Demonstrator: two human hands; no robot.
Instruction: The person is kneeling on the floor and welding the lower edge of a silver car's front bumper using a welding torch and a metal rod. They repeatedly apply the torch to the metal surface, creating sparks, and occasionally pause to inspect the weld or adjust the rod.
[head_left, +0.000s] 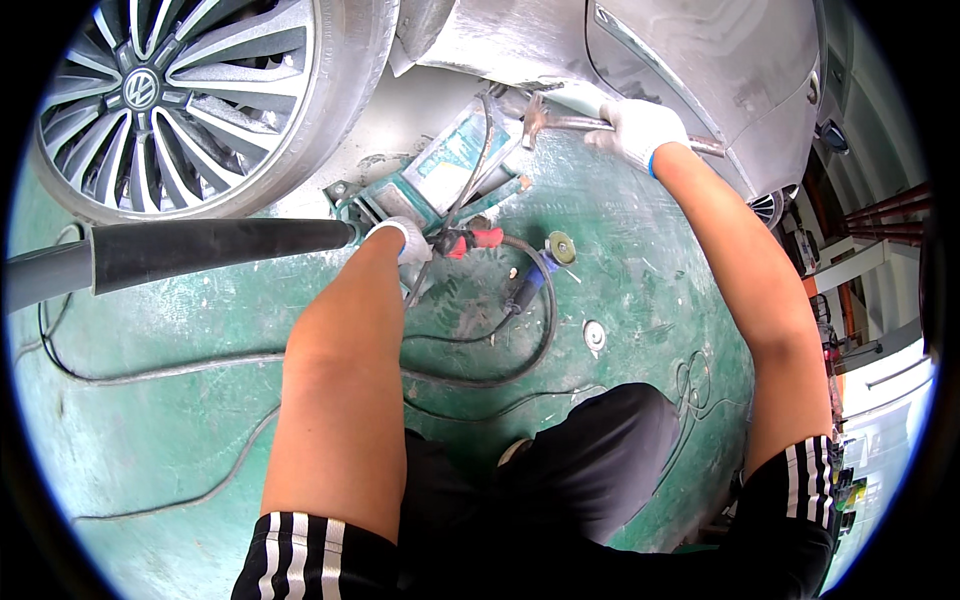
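Hammer, dusty metal, gripped by gloved right hand; left hand grips jack handle.

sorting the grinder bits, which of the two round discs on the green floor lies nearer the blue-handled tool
The greenish round disc, lying just beside the blue-handled tool's head. The pale grey round disc lies apart, lower on the green floor, past the black cable.

Light: I see bright, even daylight, strongest at the right edge.
Shadows: soft, dark beneath the car body.
Glare: mild sheen on the wheel.
Distortion: my view bends straight edges near the black rim.
Focus: sharp centrally, softer outward.
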